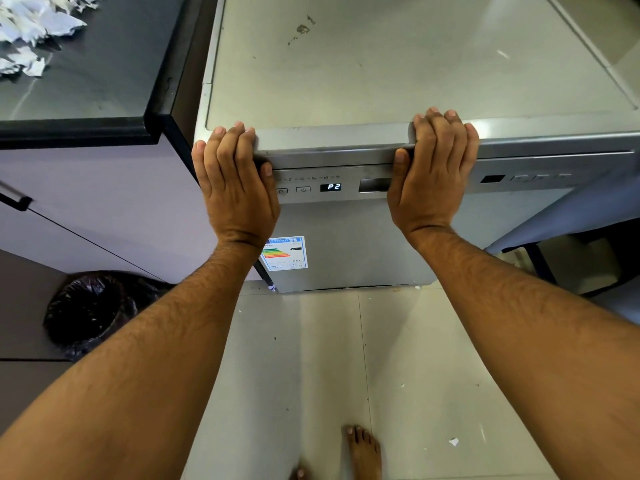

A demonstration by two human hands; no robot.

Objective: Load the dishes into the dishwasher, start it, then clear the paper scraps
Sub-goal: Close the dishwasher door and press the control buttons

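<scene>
A silver dishwasher [346,244] stands before me with its door closed. Its small display [330,187] reads P2. My left hand [235,181] lies over the top front edge at the left corner, fingers on the top panel and thumb against the control strip. My right hand [433,168] holds the same edge further right, fingers over the top and thumb on the front, just beside the recessed door handle [374,185]. White paper scraps [31,32] lie in a heap on the dark countertop [97,84] at the upper left. No dishes are in view.
A bin lined with a black bag [93,310] stands on the floor at the left, below a pale cabinet [104,202]. Small paper bits [453,441] dot the tiled floor. My bare foot [363,452] is at the bottom. A dark frame [543,265] sits to the right.
</scene>
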